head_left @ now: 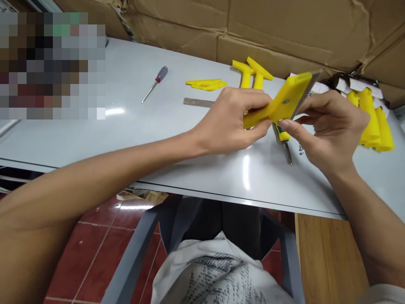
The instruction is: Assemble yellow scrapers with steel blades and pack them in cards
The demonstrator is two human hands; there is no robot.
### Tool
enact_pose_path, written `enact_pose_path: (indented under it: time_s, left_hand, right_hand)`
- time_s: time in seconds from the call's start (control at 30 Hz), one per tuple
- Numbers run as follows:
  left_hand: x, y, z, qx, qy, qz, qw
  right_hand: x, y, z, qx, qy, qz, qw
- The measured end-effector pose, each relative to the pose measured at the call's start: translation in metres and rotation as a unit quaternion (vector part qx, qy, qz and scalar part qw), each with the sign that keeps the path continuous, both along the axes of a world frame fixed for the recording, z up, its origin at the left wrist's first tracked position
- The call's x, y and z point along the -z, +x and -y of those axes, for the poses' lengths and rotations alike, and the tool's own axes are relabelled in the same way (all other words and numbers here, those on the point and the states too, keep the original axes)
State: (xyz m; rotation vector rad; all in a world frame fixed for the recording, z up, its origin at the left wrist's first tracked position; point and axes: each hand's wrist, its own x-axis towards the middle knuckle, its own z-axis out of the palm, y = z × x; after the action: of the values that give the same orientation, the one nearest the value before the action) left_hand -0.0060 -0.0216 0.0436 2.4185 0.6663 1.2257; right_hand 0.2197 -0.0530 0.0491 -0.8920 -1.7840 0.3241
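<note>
A yellow scraper (pixel 290 99) with a metal blade along its T-shaped head is held up above the table, a screw showing on the head. My left hand (pixel 232 118) is closed around its handle. On the blade side, my right hand (pixel 332 126) has its thumb at the lower end of the head, with the fingers bent behind and partly hidden. Below lies a screwdriver with a yellow handle (pixel 284 137), partly covered by the scraper and thumb. Small screws (pixel 301 149) are scattered beside it. A flat metal blade (pixel 198 102) lies partly behind my left hand.
On the white table (pixel 164 139) are yellow T-shaped pieces (pixel 257 76), thin yellow strips (pixel 207 85) and a grey-handled screwdriver (pixel 158 82). Several yellow tubular handles (pixel 371 120) lie at the right. Cardboard (pixel 284 33) stands along the back. A blurred-out area covers the upper left.
</note>
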Motion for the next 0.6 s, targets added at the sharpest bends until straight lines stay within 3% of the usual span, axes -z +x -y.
enact_pose_path:
  time_s: [0.13, 0.27, 0.5, 0.6]
  left_hand:
    - [0.012, -0.002, -0.005, -0.038, 0.079, -0.073, 0.993]
    - [0.025, -0.003, -0.009, -0.052, 0.147, -0.161, 0.975]
    - [0.040, -0.007, -0.025, -0.066, 0.295, -0.239, 0.923]
    - [0.045, -0.009, -0.033, -0.062, 0.348, -0.239, 0.904]
  right_hand:
    - [0.004, 0.004, -0.001, 0.043, 0.121, 0.174, 0.976]
    - [0.008, 0.006, -0.002, 0.025, 0.151, 0.279, 0.948]
    - [0.008, 0.014, -0.013, -0.034, 0.154, 0.345, 0.925]
    - [0.001, 0.020, -0.016, 0.009, 0.158, 0.331, 0.930]
